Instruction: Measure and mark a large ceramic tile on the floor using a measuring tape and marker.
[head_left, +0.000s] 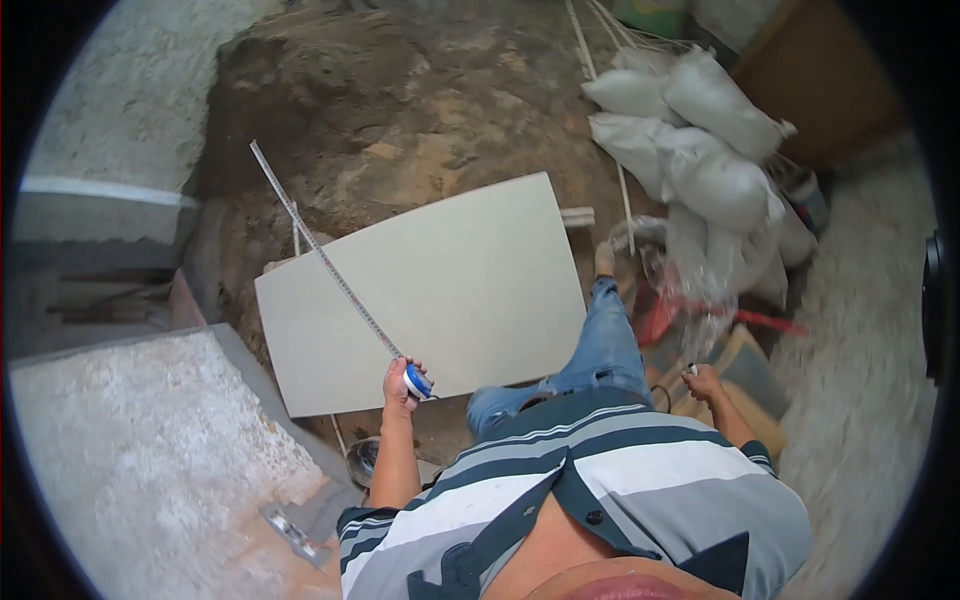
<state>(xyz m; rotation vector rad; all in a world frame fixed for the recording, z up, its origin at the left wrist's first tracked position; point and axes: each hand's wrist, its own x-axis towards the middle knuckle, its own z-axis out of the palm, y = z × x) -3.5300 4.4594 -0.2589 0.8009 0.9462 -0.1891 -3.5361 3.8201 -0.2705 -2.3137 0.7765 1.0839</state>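
Observation:
My left hand (397, 385) is closed round a blue and white tape measure (417, 380). Its metal blade (335, 272) sticks out a long way to the far left, over a large pale board (430, 290) and past the board's far edge. That board lies in front of me, tilted a little in the view. Out to the right, my right hand (704, 382) is closed round a small thing with a white end (691, 369), perhaps a marker; most of it is hidden by the fingers.
Stuffed white sacks (715, 170) are piled at the far right, with clear plastic and a red strip (745, 317) below them. Rough earth (400, 110) stretches beyond the board. A dusty ledge (150, 440) stands at the left, a metal tool (295, 532) on it. A dark bucket (363, 462) sits near my left forearm.

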